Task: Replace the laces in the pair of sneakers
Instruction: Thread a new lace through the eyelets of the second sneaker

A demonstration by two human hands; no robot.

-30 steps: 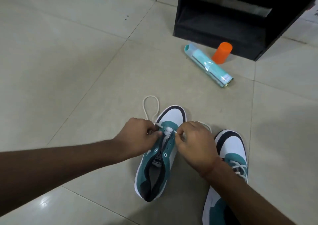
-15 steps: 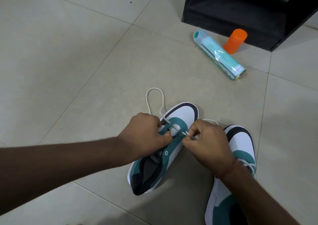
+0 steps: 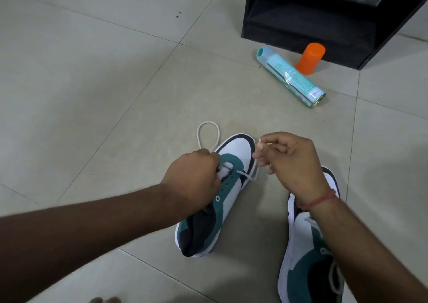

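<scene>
Sneaker (image 3: pixel 234 187) at centre, toe toward 1 o'clock, has the left hand (image 3: pixel 194 182) curled over its eyelets, gripping the lace (image 3: pixel 249 175) there. The right hand (image 3: pixel 291 161), at 3 o'clock of the toe, pinches the lace tip, raised. A second sneaker (image 3: pixel 308 261) lies at 5 o'clock; a can (image 3: pixel 291 75) and orange cap (image 3: pixel 310 58) at 1 o'clock.

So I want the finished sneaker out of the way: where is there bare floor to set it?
Bare tiles spread left of the left hand and the lace loop, and between the sneaker being laced and the spray can. It is crowded by the black cabinet, where the can and orange cap lie.
</scene>
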